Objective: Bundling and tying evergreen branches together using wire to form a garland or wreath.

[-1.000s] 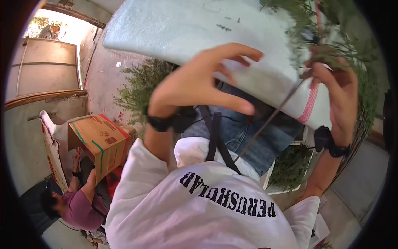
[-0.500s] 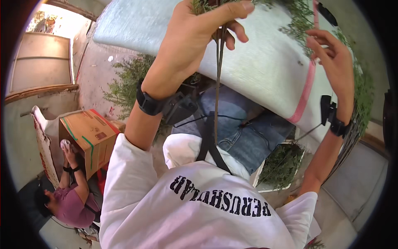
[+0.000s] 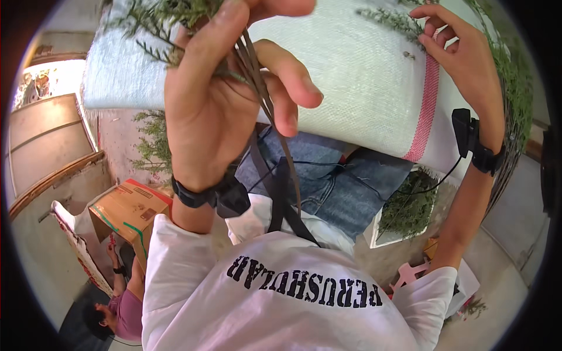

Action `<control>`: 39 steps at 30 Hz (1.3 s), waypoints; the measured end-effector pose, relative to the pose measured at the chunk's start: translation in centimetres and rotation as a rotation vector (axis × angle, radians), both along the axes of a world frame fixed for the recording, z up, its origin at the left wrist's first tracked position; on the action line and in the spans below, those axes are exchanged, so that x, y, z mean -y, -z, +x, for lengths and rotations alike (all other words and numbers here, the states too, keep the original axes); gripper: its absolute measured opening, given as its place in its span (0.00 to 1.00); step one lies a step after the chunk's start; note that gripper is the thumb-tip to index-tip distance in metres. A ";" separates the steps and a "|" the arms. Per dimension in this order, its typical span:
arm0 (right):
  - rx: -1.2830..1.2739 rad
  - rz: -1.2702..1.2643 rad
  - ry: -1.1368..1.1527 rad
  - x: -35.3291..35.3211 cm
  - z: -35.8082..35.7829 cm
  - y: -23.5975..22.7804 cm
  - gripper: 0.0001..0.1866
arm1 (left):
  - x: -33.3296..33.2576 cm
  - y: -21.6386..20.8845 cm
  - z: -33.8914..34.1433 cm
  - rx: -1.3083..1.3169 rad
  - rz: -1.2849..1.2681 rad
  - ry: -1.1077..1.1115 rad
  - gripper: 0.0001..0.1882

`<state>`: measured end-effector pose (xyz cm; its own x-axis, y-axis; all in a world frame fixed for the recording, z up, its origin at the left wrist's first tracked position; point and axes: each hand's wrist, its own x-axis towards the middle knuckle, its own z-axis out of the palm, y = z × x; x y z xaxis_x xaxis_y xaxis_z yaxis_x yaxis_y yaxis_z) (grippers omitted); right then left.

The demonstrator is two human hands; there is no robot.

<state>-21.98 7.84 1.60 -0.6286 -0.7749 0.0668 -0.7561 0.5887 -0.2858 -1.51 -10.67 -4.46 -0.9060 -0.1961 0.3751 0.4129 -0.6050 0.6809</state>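
My left hand (image 3: 199, 117), raised close to view, has its thumb and a finger closed round a bunch of leafy green sprigs (image 3: 167, 20). Thin brown stems (image 3: 260, 88) hang from it past the palm, while the lower fingers are loosely curled. To the right, my right hand (image 3: 465, 58) pinches the end of a small green sprig (image 3: 389, 21) between thumb and fingers. That sprig lies over a white woven sheet (image 3: 351, 82) with a pink stripe. The top of the left hand's grip is cut off by the upper edge.
Long leafy branches (image 3: 518, 111) are heaped along the right edge. A white tray (image 3: 383, 240) of greenery sits below the sheet. More foliage (image 3: 153, 143) stands at left, near a cardboard box (image 3: 132, 205). A co-worker in a purple shirt (image 3: 130, 313) is at lower left.
My left hand has come left and nearer with the bunch, its palm turned more into view. My right hand has shifted slightly up. The co-worker has moved lower in view.
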 end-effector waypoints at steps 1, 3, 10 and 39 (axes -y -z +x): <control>0.074 0.008 0.008 -0.1 -0.1 -0.6 0.09 | -0.9 -0.5 -0.1 0.025 0.090 -0.015 0.15; 0.209 0.017 0.026 -0.4 -0.6 -2.2 0.09 | -2.2 -1.2 -0.1 0.027 0.171 -0.016 0.15; 0.594 -0.554 -0.321 -2.4 -6.4 0.6 0.15 | -5.5 -0.5 -1.4 0.180 0.637 0.015 0.13; 0.035 -0.077 -0.520 -0.3 1.0 -0.1 0.21 | -4.7 -0.1 -2.3 0.356 0.593 -0.158 0.09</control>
